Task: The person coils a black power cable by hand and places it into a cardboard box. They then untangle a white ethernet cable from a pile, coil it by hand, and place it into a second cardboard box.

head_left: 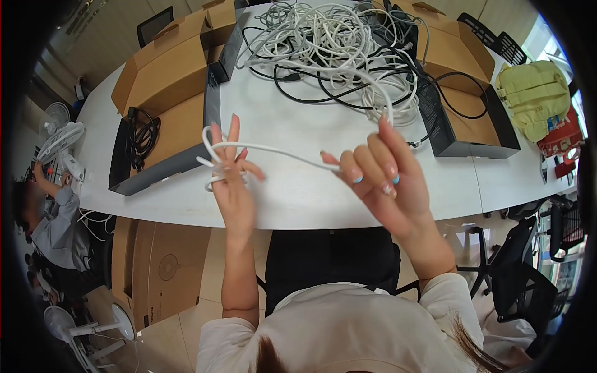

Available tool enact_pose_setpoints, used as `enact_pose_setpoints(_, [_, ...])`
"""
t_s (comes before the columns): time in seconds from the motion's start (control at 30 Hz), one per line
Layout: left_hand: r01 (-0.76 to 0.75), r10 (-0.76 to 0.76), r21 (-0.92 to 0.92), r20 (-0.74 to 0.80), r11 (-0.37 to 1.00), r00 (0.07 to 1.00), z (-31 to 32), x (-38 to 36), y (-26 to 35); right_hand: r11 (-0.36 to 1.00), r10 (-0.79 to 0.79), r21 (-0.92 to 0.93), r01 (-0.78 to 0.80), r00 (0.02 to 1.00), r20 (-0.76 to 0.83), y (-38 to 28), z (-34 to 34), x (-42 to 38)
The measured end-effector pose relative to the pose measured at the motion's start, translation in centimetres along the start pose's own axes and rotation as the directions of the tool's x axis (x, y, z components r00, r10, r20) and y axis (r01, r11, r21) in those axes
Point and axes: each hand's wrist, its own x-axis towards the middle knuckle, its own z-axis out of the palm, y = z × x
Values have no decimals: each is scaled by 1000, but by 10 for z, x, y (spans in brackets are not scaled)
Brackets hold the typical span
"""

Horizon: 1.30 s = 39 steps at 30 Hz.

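A white cable (273,149) runs between my two hands above the table's front part. Loops of it go round the fingers of my left hand (233,180), which are spread apart. My right hand (388,168) has its fingers curled round the cable, and from it the cable rises toward a big tangle of white and grey cables (317,37) at the back. Black cables (298,96) lie at the front of that tangle.
An open box (165,124) with a coiled black cable (143,137) stands left. Another open box (466,118) is right, beside a yellow backpack (535,99). A person (56,224) sits at far left near a white fan (62,140). A black chair (333,258) is before me.
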Motion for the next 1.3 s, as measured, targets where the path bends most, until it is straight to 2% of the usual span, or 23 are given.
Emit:
enact_pose_setpoints(0.1, [99,-140,-258,-147,961,979,13,6,25,991,125,66,-118,986,-115,26,-15,-16])
enact_pose_setpoints(0.13, [105,-191,-398,-181,911,965,14,8,31,983,176,82,-164,969,-176,33,-20,-21])
enact_pose_setpoints(0.2, [91,-301,-652,-218,753,928,16,13,40,962,236,198,-187,936,-262,44,-27,-30])
enact_pose_setpoints(0.23, [60,-466,-823,-258,565,846,17,16,54,947,269,256,-194,914,-303,49,-31,-33])
enact_pose_setpoints(0.27, [64,-369,-952,-53,300,928,9,15,47,939,274,292,-183,910,-312,53,-38,-35])
enact_pose_setpoints(0.3, [121,-205,-993,116,12,972,-7,12,35,930,279,327,-171,905,-321,55,-46,-38])
enact_pose_setpoints(0.33, [222,7,-939,228,-263,974,-16,10,33,919,284,361,-158,900,-330,55,-50,-40])
enact_pose_setpoints(0.37, [198,-53,-926,226,-322,973,-21,6,37,918,279,369,-144,896,-346,53,-50,-41])
enact_pose_setpoints(0.43, [272,137,-900,238,-342,961,-27,1,27,920,275,362,-148,904,-328,50,-48,-39])
enact_pose_setpoints(0.5, [362,292,-896,286,-255,913,-36,-6,18,920,261,365,-142,917,-301,48,-50,-34])
enact_pose_setpoints(0.57, [448,396,-892,390,-62,831,-44,-12,14,917,235,380,-123,935,-266,44,-58,-25])
enact_pose_setpoints(0.63, [558,558,-797,579,233,595,-38,-10,9,928,239,346,-137,931,-274,37,-59,-16])
enact_pose_setpoints(0.7, [626,260,-604,789,493,557,-42,-29,25,930,230,338,-146,947,-226,32,-70,-7])
enact_pose_setpoints(0.73, [621,160,-527,822,580,547,-41,-38,27,935,229,320,-150,948,-222,30,-72,-2])
enact_pose_setpoints(0.77, [698,95,-310,939,645,330,-44,-36,30,941,225,301,-154,949,-219,27,-74,4])
enact_pose_setpoints(0.83, [601,14,-114,986,791,169,-37,-35,40,961,184,242,-131,960,-211,21,-73,12])
enact_pose_setpoints(0.87, [429,-79,31,992,903,96,-28,-29,50,972,155,205,-111,964,-217,18,-68,15])
enact_pose_setpoints(0.97, [264,-294,230,927,937,235,-13,-36,58,994,87,87,-70,974,-208,8,-43,18])
enact_pose_setpoints(1.07, [127,-273,241,836,962,477,-6,-41,49,999,17,-27,-21,993,-113,5,-23,16])
enact_pose_setpoints(1.1, [36,-321,362,773,931,548,-4,-39,48,998,-5,-70,-2,995,-96,4,-15,14])
enact_pose_setpoints(1.2, [42,-279,373,607,927,745,2,-32,31,981,-88,-174,81,996,-31,12,1,8])
enact_pose_setpoints(1.23, [-39,-230,403,595,914,770,4,-24,31,973,-126,-195,123,992,-2,18,3,6])
enact_pose_setpoints(1.3, [18,-289,438,561,899,776,8,-19,27,951,-157,-249,184,980,123,23,-1,4])
